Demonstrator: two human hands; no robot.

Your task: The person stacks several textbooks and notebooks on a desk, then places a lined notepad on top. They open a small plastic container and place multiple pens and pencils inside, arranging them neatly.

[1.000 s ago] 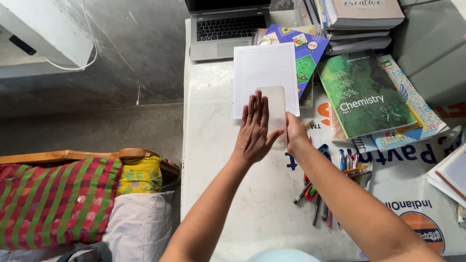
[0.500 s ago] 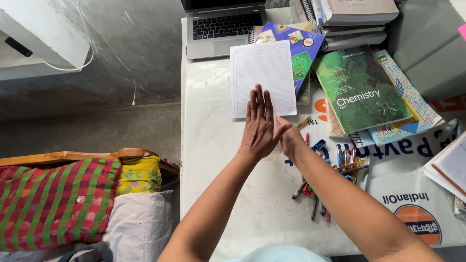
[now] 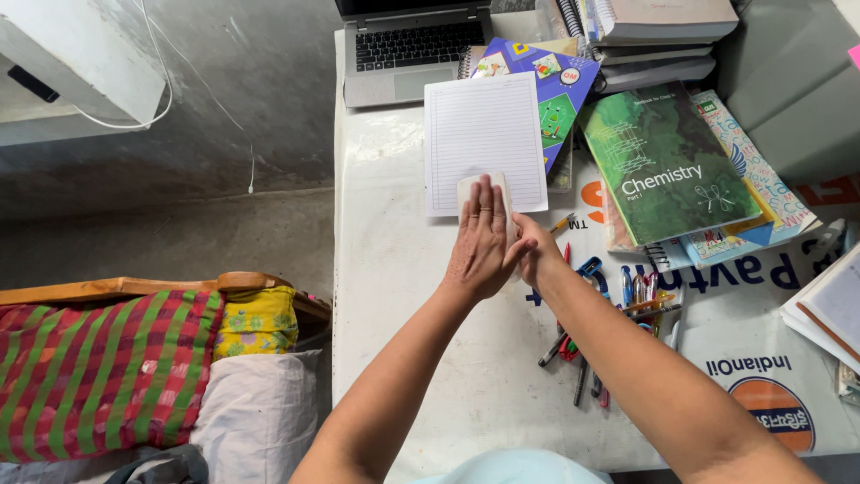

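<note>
A pale, translucent flat sleeve (image 3: 481, 186) lies on the lower edge of a lined sheet (image 3: 484, 134), near the middle of the white table (image 3: 403, 296). The left hand (image 3: 479, 242) presses flat on it, fingers straight and together — an open grip, palm down, nothing clasped. The right hand (image 3: 536, 253) sits at the sleeve's right edge; its grip is hidden behind the left hand, so I cannot tell how closed it is or whether it pinches the sleeve.

As I judge it, a sideways push could drag the loose sheet askew or crease it, since it rests partly on a colourful notebook (image 3: 546, 85). The right forearm also hangs just over the scattered pens (image 3: 618, 314) — a sweep could roll them off.

No open container shows; whether the sleeve holds anything cannot be told.
</note>
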